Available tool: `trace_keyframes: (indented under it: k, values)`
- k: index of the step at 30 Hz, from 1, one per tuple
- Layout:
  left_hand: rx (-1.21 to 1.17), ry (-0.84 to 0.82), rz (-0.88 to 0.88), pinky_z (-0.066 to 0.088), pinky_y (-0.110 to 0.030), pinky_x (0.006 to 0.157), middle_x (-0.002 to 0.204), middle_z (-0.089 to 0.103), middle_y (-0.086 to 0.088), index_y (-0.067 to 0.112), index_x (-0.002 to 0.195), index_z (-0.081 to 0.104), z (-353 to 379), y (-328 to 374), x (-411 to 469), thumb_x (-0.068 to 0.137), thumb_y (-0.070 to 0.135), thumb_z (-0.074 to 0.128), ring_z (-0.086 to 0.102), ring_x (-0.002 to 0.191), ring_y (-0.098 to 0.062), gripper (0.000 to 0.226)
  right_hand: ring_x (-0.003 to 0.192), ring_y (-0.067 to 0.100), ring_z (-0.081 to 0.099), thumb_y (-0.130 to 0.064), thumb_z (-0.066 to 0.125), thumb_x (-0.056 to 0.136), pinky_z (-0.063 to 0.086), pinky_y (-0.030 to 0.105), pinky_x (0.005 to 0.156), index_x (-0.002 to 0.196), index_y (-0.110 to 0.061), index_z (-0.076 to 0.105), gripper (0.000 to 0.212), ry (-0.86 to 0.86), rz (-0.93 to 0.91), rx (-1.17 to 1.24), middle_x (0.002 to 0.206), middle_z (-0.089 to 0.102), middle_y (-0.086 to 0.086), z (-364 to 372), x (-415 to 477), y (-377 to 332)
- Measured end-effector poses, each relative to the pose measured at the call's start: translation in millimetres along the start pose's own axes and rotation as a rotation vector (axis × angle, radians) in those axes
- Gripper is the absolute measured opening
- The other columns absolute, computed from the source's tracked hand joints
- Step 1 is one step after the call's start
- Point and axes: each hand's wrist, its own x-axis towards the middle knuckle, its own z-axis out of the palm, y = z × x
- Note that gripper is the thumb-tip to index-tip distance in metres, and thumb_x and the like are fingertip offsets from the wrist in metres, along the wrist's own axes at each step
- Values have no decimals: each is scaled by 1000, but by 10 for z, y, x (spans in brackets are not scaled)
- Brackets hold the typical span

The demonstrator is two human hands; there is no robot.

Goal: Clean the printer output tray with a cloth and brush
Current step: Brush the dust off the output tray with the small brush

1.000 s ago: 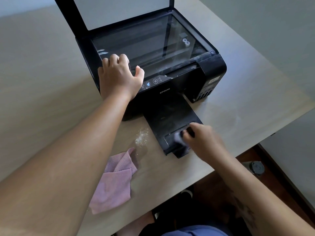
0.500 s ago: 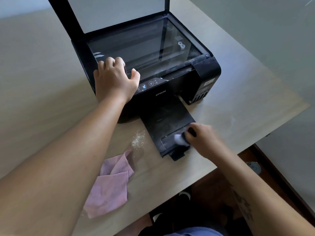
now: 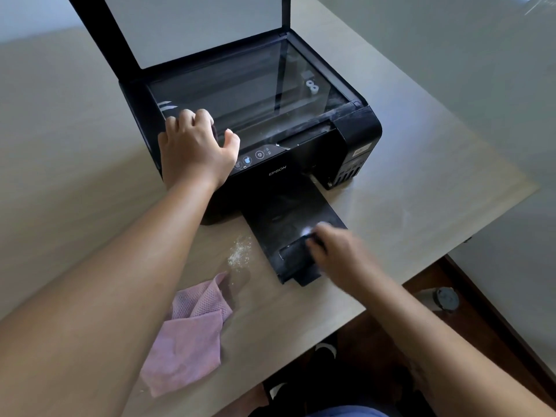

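A black printer [image 3: 301, 164] stands on the table with its scanner lid raised. Its black output tray [image 3: 279, 227] sticks out toward me. My right hand [image 3: 340, 251] grips a small brush [image 3: 308, 233] whose pale bristles touch the right side of the tray; the hand is motion-blurred. My left hand [image 3: 195, 152] rests on the printer's front left corner, fingers curled over the edge of the scanner glass. A pink cloth [image 3: 186, 335] lies crumpled on the table to the left of the tray, apart from both hands.
A small pile of white dust [image 3: 239, 251] lies on the table [image 3: 406, 212] just left of the tray. The table's near edge runs right below the tray end. Below it are a dark floor and a grey round object [image 3: 446, 299].
My right hand has swept the brush from the tray's front end up toward its right side. The left hand has stayed on the printer; the view shifted slightly.
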Motion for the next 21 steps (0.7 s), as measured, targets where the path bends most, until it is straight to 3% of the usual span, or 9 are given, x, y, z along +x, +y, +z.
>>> trace_keyframes:
  k: [2, 5, 6, 9, 10, 13, 15, 19, 21]
  values:
    - [-2, 5, 2, 34, -42, 92, 107, 55, -10, 14, 98, 55, 6, 4, -1, 87, 50, 44, 45, 106, -34, 39, 68, 18, 58, -35, 54, 94, 48, 39, 59, 90, -19, 60, 18, -133, -71, 182, 78, 64, 0, 34, -45, -60]
    - [-1, 12, -2, 34, -43, 92, 107, 56, -10, 15, 98, 55, 4, 14, 1, 87, 50, 44, 46, 106, -34, 39, 65, 24, 58, -37, 46, 97, 42, 35, 54, 91, -15, 59, 26, 187, 82, 68, 74, 62, 3, -111, 5, 89]
    - [-2, 12, -3, 34, -43, 92, 107, 56, -10, 14, 97, 55, 2, 16, 0, 87, 50, 44, 46, 106, -34, 39, 67, 26, 58, -35, 45, 98, 42, 34, 54, 90, -16, 56, 23, 192, 70, -24, 75, 61, 3, -112, -16, 67]
    - [1, 10, -6, 34, -43, 92, 106, 55, -10, 14, 97, 55, -3, 19, -2, 87, 51, 44, 46, 106, -34, 39, 69, 25, 59, -36, 50, 96, 49, 38, 60, 86, -21, 53, 18, -145, -218, 5, 79, 63, 1, 75, -101, -244]
    - [2, 8, -5, 34, -43, 92, 107, 55, -10, 14, 98, 55, -5, 21, -6, 87, 51, 44, 46, 106, -34, 39, 70, 26, 60, -38, 52, 95, 51, 39, 61, 87, -19, 55, 21, -175, -216, 45, 80, 64, 3, 87, -97, -289]
    - [1, 1, -5, 34, -43, 92, 107, 55, -9, 14, 98, 55, -15, 22, -7, 87, 50, 44, 46, 106, -34, 39, 73, 34, 58, -37, 48, 98, 39, 35, 54, 88, -10, 52, 30, 154, 106, -50, 76, 58, 9, -74, 104, -121]
    - [7, -2, -8, 34, -42, 92, 107, 55, -9, 15, 98, 55, -21, 18, 0, 87, 50, 44, 45, 106, -34, 39, 70, 35, 58, -31, 46, 100, 31, 34, 53, 85, -9, 49, 27, 253, 154, -95, 73, 57, 11, -30, 89, -96]
    - [8, -6, -11, 34, -42, 92, 108, 55, -9, 15, 99, 55, -29, 15, 0, 87, 51, 43, 45, 106, -33, 39, 67, 25, 59, -45, 51, 89, 47, 37, 54, 86, -17, 56, 28, -178, -137, 122, 76, 64, 2, 312, -82, -366]
    - [9, -9, -12, 34, -42, 93, 108, 55, -8, 15, 100, 55, -26, 15, -7, 87, 51, 43, 46, 106, -33, 40, 68, 22, 60, -42, 54, 91, 51, 36, 58, 87, -20, 60, 23, -27, 38, 213, 77, 65, 0, 253, 58, -202]
